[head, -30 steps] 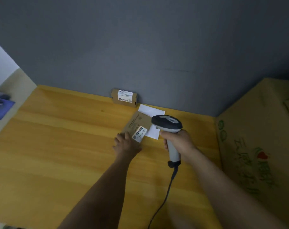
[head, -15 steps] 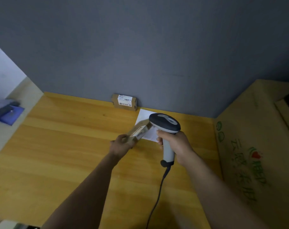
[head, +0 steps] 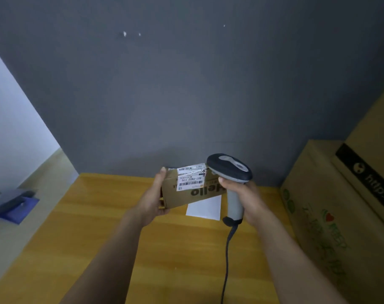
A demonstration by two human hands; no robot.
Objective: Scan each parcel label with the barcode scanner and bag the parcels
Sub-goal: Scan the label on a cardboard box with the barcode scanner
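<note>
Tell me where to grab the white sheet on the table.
Likely its near left corner, from the near side. The white sheet lies flat on the table, so only an edge lifts; the parcel hides its far part and the barcode scanner crowds its right.

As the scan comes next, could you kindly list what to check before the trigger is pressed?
1. The left hand holds the parcel clear of the table: ok.
2. The right hand grips the scanner: ok.
3. The label is uncovered, barcode facing the camera: ok.
4. The scanner's window aims at the label: cannot tell, window hidden.
5. The cable hangs free: ok.
6. Bagging is prepared: cannot tell, only a white sheet lies on the table.
</note>
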